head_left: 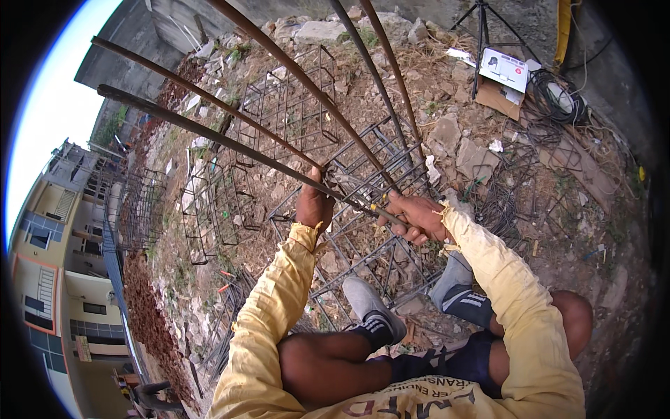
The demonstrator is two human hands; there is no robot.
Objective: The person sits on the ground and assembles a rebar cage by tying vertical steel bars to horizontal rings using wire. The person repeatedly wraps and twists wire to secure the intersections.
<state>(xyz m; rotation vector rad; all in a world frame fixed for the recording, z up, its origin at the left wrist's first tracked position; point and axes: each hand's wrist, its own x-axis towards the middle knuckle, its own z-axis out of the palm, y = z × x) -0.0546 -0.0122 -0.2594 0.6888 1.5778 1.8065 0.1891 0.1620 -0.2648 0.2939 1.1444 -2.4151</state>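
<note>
Apparently partway done: left fingers [316, 175] and right fingers [414, 236] grasp one long rod [209, 137] — metal cages [289, 105] beyond look joined; this rod's fastening is unclear.

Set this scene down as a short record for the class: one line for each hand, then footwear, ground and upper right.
Left hand: against the long steel bars, grip partly hidden
Right hand: curled around a thin rod-like piece, kind unclear
Footwear: grey shoes, dark striped socks
Ground: barred metal frame over broken stones
Upper right: tripod, cardboard box, coiled black cable
</note>
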